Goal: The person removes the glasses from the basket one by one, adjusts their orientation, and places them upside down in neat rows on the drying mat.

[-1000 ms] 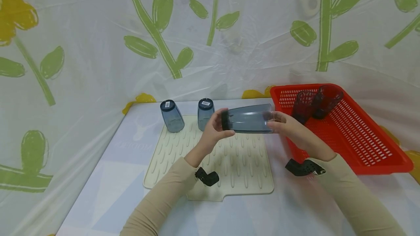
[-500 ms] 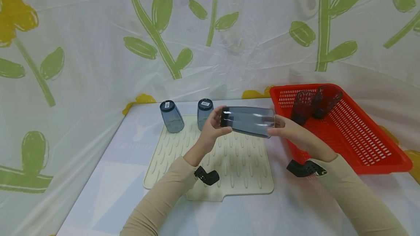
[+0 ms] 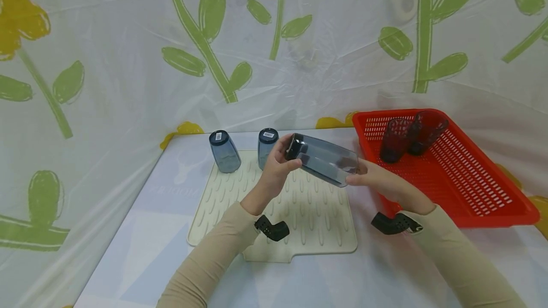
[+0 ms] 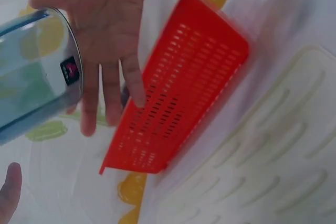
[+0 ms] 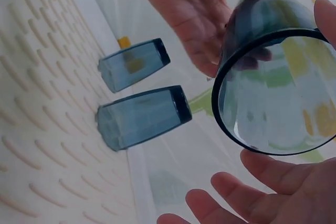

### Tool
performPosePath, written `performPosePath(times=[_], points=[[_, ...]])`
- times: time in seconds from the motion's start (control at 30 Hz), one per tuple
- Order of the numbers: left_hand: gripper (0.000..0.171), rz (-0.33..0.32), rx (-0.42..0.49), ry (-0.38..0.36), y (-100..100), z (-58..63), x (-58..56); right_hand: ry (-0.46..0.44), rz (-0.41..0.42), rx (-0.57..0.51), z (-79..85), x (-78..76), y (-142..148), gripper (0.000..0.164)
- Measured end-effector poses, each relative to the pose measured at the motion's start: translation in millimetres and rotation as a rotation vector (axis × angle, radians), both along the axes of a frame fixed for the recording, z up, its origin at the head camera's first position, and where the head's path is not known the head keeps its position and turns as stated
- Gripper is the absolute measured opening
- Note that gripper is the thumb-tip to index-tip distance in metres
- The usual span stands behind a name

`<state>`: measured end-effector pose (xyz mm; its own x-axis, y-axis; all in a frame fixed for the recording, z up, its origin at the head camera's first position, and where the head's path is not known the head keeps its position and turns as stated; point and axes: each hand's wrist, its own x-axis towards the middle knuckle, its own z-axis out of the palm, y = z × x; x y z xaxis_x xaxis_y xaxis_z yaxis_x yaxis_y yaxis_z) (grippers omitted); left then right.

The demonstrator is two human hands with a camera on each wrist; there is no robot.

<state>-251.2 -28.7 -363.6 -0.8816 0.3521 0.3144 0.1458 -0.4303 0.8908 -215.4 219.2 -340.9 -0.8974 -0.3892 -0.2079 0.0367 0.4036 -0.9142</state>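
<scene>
A tilted blue glass [image 3: 323,160] is held above the far right part of the pale mat [image 3: 317,222], its dark base higher than its mouth. The grip of the left hand [image 3: 274,170] clasps the base end; the right hand [image 3: 378,177] has its thumb at the mouth and fingers extended, how firmly I cannot tell. The smooth wall could slip if the left hand loosened, and a leftward swing could topple the right upturned glass [image 3: 266,149] behind that hand. Count: one held; two upturned, with the left upturned glass [image 3: 224,153] at the mat's far left corner; two in the red basket [image 3: 454,189], toward the surface's [image 3: 150,246] far right corner.
</scene>
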Motion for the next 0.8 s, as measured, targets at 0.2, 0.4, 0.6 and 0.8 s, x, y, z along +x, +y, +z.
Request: performPosePath(times=[0.2,0.4,0.6,0.8], points=[[0.088,-0.008,0.068,0.014,4,9.3,3.7,-0.098,0.053,-0.010,-2.9,2.9,0,0.084],[0.082,0.025,0.066,0.003,8,14.3,4.3,-0.060,0.077,0.047,-5.6,-0.4,-2,0.077],[0.085,0.025,-0.004,0.026,9,18.3,4.3,0.040,0.068,0.120,-2.8,-3.4,-1,0.080],[0.093,0.042,-0.108,0.055,11,24.4,1.5,0.103,0.062,0.166,10.1,-5.7,3,0.079]])
